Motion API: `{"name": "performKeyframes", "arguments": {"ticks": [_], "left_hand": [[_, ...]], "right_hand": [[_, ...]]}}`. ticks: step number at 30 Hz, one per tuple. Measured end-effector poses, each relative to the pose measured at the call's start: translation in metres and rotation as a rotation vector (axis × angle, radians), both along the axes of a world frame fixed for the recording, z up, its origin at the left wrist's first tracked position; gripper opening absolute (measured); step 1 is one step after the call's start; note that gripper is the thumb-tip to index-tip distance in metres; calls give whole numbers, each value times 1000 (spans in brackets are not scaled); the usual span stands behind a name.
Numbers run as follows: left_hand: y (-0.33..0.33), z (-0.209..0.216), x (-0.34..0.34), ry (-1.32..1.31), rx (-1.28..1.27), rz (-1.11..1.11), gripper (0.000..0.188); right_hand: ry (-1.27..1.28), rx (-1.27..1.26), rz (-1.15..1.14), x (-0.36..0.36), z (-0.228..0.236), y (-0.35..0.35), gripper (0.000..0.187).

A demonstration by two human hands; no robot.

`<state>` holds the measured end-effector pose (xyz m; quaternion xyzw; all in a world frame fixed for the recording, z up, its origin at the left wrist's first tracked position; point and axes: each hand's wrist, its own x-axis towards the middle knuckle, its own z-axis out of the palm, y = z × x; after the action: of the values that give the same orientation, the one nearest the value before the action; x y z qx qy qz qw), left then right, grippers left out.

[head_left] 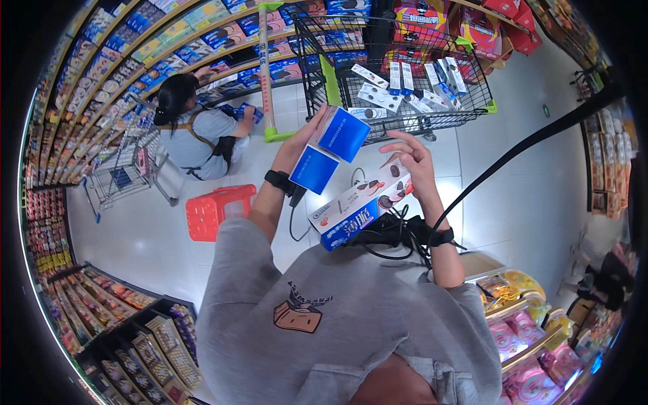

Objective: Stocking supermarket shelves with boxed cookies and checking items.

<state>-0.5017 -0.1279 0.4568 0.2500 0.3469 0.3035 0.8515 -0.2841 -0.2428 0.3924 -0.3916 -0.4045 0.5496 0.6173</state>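
My left hand (295, 147) is closed around two cookie boxes, their blue ends (345, 133) facing up side by side. A wristband circles that wrist. My right hand (422, 172) grips the far right end of a long white-and-blue cookie box (361, 208) with cookies and strawberries pictured on it. This box lies tilted in front of my chest, its other end just below the left hand's boxes. Some of the right hand's fingers are raised above the box. Beyond both hands, several similar cookie boxes (379, 96) lie loose in a black wire shopping cart (442, 123).
Shelves of packaged snacks (169, 47) curve along the left and far side. A person (196, 131) crouches there, holding blue packs, beside another cart (118, 179). A red stool (202, 214) stands to my left. A black cable (533, 138) crosses at right; pink packages (533, 388) fill a nearby display.
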Motion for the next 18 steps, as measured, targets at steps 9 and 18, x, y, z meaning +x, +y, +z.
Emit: {"name": "performKeyframes", "arguments": {"ticks": [9, 18], "left_hand": [[1, -8, 9, 131, -29, -90, 31], [44, -109, 37, 4, -200, -426, 30]], "right_hand": [[16, -24, 106, -2, 3, 9, 58], [-43, -35, 87, -9, 12, 10, 72]]}}
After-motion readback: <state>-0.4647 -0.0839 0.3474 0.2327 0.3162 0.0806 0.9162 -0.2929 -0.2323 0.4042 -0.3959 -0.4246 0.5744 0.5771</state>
